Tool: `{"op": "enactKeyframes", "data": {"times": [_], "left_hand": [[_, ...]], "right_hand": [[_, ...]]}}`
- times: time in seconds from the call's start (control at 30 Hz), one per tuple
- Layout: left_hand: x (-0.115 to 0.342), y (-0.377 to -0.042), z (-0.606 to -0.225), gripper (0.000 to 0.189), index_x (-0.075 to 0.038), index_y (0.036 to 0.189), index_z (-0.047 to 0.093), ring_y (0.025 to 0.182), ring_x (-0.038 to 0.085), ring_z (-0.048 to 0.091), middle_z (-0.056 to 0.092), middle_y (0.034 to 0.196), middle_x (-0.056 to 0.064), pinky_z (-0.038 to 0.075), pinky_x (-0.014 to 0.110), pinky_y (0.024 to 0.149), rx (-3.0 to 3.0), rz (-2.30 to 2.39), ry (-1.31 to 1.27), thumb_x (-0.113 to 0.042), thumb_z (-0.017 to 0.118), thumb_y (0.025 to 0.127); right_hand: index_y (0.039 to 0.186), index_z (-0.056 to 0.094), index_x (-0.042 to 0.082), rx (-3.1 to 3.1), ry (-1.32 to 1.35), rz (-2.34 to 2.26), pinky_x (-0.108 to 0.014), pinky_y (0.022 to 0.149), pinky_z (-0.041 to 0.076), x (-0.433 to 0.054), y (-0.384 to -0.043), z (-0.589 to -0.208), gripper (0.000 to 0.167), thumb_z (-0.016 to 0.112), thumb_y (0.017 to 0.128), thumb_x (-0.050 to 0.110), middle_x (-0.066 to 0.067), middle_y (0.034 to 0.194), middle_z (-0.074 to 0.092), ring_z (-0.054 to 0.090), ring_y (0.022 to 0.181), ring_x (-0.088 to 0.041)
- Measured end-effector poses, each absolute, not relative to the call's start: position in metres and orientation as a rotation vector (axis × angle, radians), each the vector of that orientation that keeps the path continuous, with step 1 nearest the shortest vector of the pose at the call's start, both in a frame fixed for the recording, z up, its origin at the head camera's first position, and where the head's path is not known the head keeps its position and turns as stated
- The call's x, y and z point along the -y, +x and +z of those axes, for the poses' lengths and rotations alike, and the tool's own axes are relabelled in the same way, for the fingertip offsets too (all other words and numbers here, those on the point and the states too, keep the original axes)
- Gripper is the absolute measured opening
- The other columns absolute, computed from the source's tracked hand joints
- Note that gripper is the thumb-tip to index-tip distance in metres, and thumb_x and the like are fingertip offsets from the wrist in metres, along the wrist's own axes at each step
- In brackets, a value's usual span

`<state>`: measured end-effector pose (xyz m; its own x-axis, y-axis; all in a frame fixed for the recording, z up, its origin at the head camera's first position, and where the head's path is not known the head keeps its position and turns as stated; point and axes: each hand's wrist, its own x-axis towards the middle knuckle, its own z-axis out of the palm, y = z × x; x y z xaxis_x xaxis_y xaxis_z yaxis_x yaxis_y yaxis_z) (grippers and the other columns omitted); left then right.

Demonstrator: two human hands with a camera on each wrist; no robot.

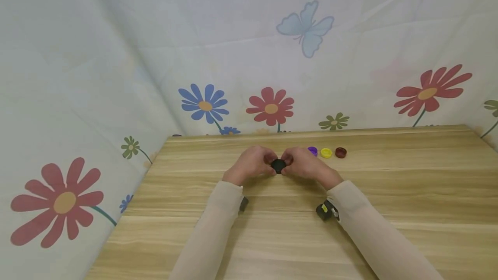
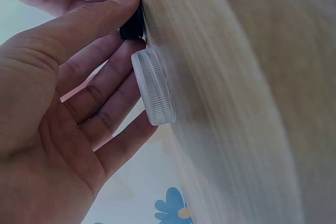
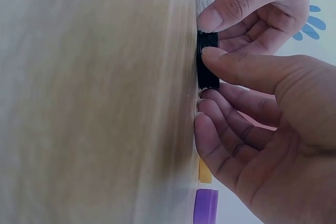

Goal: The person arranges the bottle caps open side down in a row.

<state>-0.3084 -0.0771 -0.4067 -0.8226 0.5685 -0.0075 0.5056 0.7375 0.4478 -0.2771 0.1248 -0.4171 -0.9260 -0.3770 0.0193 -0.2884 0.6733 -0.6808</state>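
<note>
Both hands meet over a small black round plastic container (image 1: 278, 166) with a ridged side, down at the wooden tabletop. My left hand (image 1: 253, 163) pinches its left side; in the left wrist view the thumb lies along the black container (image 2: 131, 17). From the opposite side my right hand (image 1: 307, 163) pinches it too, its thumb on the edge in the right wrist view. A clear ridged round container (image 2: 154, 86) stands beside the left fingers and is hidden behind that hand in the head view. The underside of the black container cannot be seen.
To the right of the right hand, purple (image 1: 312, 151), yellow (image 1: 326, 153) and dark red (image 1: 340, 152) round containers lie in a row, the purple one partly covered. Behind the wooden table (image 1: 408, 176) hangs a flower-printed cloth (image 1: 369, 55).
</note>
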Motion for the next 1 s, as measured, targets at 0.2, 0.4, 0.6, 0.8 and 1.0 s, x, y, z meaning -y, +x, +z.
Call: {"op": "enactKeyframes", "data": {"times": [0.2,0.4,0.6,0.8,1.0], "left_hand": [[0.0762,-0.3082,-0.4072,0.035,-0.008,0.119,0.079,0.100,0.019,0.068,0.077,0.107,0.004,0.053,0.036,0.101,-2.806,0.642,0.850,-0.015,0.091,0.087],[0.0775,-0.3096,-0.4083,0.037,-0.008,0.121,0.078,0.102,0.018,0.069,0.077,0.109,0.003,0.053,0.036,0.102,-2.808,0.641,0.844,-0.016,0.091,0.087],[0.0796,-0.3089,-0.4067,0.039,-0.008,0.124,0.077,0.102,0.018,0.069,0.077,0.110,0.003,0.054,0.036,0.100,-2.785,0.673,0.826,-0.020,0.090,0.089],[0.0808,-0.3088,-0.4028,0.040,-0.009,0.129,0.075,0.103,0.017,0.068,0.076,0.112,0.001,0.054,0.037,0.099,-2.742,0.740,0.811,-0.030,0.083,0.096],[0.0792,-0.3108,-0.4000,0.037,-0.010,0.127,0.076,0.108,0.020,0.068,0.075,0.117,0.003,0.055,0.039,0.098,-2.745,0.833,0.826,-0.032,0.080,0.097]], "right_hand": [[0.114,0.071,-0.003,-2.780,-0.567,-1.075,-0.042,0.088,0.055,-0.1254,-0.2777,-0.4180,0.027,0.083,0.091,0.005,-0.008,0.096,0.072,0.065,0.088,-0.023],[0.116,0.070,-0.003,-2.778,-0.574,-1.076,-0.042,0.088,0.056,-0.1250,-0.2779,-0.4189,0.030,0.083,0.090,0.005,-0.009,0.096,0.072,0.065,0.089,-0.023],[0.119,0.070,-0.002,-2.770,-0.557,-1.067,-0.044,0.090,0.055,-0.1262,-0.2773,-0.4160,0.032,0.083,0.091,0.008,-0.009,0.100,0.072,0.066,0.093,-0.024],[0.121,0.070,-0.003,-2.777,-0.558,-1.063,-0.046,0.093,0.056,-0.1286,-0.2767,-0.4135,0.033,0.082,0.093,0.010,-0.010,0.103,0.073,0.068,0.099,-0.026],[0.121,0.069,-0.005,-2.791,-0.597,-1.120,-0.044,0.089,0.059,-0.1287,-0.2750,-0.4104,0.030,0.076,0.096,0.009,-0.013,0.105,0.074,0.070,0.099,-0.028]]}}
